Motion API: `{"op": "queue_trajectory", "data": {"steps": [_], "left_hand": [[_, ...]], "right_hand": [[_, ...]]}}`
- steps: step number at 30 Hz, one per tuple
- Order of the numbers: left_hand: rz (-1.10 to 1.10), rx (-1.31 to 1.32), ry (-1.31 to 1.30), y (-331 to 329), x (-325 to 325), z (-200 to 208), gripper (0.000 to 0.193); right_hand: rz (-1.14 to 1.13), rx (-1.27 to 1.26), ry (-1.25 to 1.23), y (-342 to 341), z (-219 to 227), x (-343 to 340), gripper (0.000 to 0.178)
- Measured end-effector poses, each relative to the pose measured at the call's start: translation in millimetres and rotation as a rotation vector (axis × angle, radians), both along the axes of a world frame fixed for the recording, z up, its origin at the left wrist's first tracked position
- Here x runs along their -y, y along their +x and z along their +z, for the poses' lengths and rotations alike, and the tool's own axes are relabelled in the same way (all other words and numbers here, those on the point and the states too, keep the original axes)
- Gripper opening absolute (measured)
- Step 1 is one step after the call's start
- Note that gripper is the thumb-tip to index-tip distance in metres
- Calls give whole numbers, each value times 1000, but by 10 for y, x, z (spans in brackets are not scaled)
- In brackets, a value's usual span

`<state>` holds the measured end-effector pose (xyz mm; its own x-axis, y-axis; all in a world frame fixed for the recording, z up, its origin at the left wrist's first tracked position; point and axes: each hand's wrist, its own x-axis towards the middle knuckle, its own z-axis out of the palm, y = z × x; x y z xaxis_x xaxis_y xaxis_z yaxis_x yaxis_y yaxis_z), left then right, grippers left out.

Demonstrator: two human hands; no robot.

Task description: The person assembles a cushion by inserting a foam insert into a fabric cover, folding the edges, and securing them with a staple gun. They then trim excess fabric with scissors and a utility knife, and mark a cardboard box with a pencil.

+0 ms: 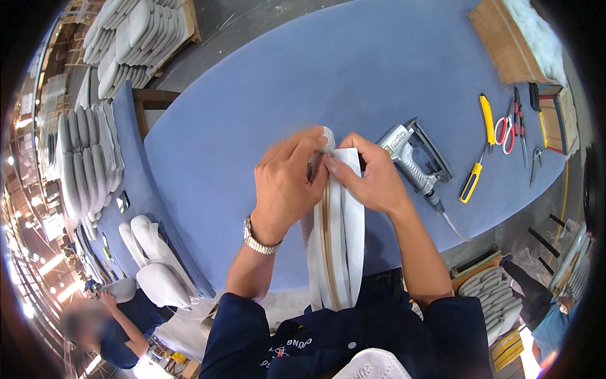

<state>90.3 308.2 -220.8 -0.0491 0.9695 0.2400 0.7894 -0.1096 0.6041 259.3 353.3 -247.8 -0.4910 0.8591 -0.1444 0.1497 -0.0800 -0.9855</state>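
Both my hands grip the top end of a long narrow panel (338, 246) wrapped in white fabric, with a wooden edge showing along its middle. It stands on end against my body and the blue table (265, 107). My left hand (287, 183) curls over the top left of the panel, fingers pressing the fabric. My right hand (372, 177) pinches the white fabric at the top right. A wristwatch (259, 241) is on my left wrist.
A grey pneumatic stapler (413, 161) with its hose lies just right of my hands. Yellow-handled tools (480, 151), red scissors (505, 132) and pliers lie further right. Cardboard boxes (505, 41) sit at the far right. Stacks of white padded parts (88, 158) stand at left; another person (107, 328) works at lower left.
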Motion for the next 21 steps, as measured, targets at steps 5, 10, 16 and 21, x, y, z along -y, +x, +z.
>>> {"op": "queue_trajectory", "data": {"steps": [5,10,16,21], "left_hand": [[-26,-104,39,-35,14,-26,28],[57,253,-130,12,-62,-15,17],[173,965,-71,140,-4,-347,24],[200,1067,46,187,13,-538,18]], "right_hand": [[61,74,95,53,33,-7,29],[150,135,-88,47,105,-94,32],[155,131,227,-53,77,-157,32],[84,231,394,-186,148,-102,32]]}}
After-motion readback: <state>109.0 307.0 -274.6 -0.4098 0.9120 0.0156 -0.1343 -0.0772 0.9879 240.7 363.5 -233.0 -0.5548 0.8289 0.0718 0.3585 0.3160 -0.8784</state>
